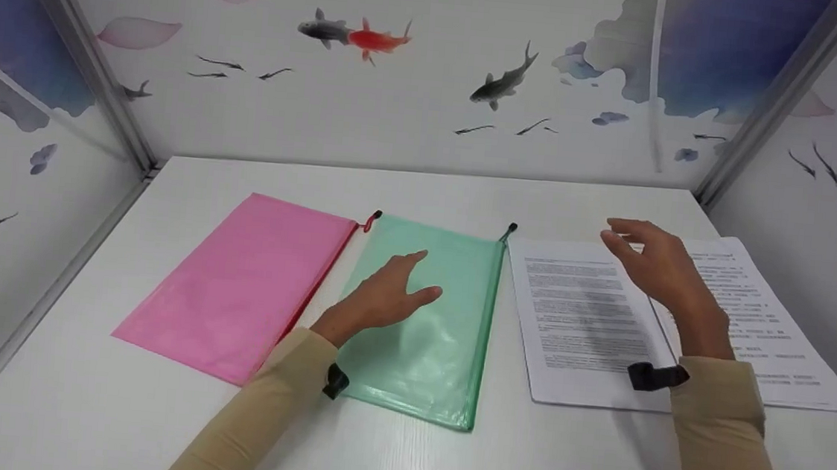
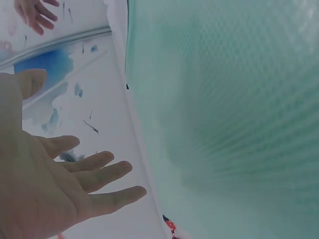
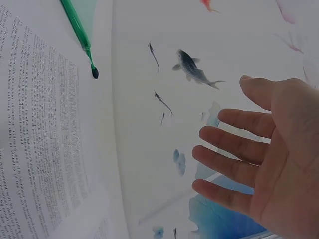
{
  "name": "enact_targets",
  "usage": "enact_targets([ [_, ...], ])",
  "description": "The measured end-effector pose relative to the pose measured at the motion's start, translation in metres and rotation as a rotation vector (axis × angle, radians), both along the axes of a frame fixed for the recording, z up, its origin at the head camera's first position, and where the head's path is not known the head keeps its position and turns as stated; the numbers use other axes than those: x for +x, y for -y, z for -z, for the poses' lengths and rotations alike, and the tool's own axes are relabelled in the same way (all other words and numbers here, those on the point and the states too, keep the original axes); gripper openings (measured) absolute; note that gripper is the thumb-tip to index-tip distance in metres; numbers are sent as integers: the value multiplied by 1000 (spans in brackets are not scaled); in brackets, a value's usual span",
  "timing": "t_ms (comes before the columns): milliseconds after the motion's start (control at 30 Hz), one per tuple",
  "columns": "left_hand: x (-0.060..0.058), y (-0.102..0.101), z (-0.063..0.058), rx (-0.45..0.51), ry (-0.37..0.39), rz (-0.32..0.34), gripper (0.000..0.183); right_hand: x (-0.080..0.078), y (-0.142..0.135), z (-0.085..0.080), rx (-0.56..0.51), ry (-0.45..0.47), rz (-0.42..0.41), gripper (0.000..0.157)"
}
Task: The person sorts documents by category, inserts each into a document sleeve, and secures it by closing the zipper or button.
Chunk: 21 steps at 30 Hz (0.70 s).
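Note:
Over the green zip pouch (image 1: 439, 356) hovers my left hand (image 1: 380, 292), its fingers extended and nothing in them. That pouch fills much of the left wrist view, where the left hand (image 2: 55, 184) shows spread fingers. Above the printed sheets my right hand (image 1: 659, 265) is raised, also holding nothing. One stack of printed paper (image 1: 576, 315) lies beside the green pouch, and a second stack (image 1: 769, 330) lies to its right, partly hidden by the arm. Printed text (image 3: 40, 129) and the right hand's spread fingers (image 3: 232, 139) appear in the right wrist view.
A pink zip pouch (image 1: 235, 288) lies on the white table (image 1: 78, 387) left of the green one, its red zip pull (image 1: 370, 221) at the top right corner. Panels with painted fish (image 1: 427, 131) wall in the table's back and sides.

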<state>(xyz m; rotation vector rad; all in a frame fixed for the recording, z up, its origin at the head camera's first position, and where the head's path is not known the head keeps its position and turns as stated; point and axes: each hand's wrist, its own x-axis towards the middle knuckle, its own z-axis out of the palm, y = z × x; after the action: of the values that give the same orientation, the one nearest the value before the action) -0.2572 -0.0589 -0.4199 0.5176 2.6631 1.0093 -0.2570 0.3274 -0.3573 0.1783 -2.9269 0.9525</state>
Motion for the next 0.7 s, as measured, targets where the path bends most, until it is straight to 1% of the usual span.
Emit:
enact_targets([
  [100,4,-10,8,23,4,-2,73,3,-8,8,-18,40,32,70],
  [167,5,-16,10,40,5,-13,70,5,-14,13,-25,63,54,71],
  [300,9,-28,13,65,19,-23,69,6,-28,22,-52,97,92,77],
  [433,13,-39,14,50,39,-27,70,6,-41,31,-103,117,128,84],
  [567,17,-49,16,38,41,-42,68,7,-52,39,-134,148,139,86],
  [700,20,-59,18,29,36,-54,68,8,-59,46,-144,230,133,83],
])
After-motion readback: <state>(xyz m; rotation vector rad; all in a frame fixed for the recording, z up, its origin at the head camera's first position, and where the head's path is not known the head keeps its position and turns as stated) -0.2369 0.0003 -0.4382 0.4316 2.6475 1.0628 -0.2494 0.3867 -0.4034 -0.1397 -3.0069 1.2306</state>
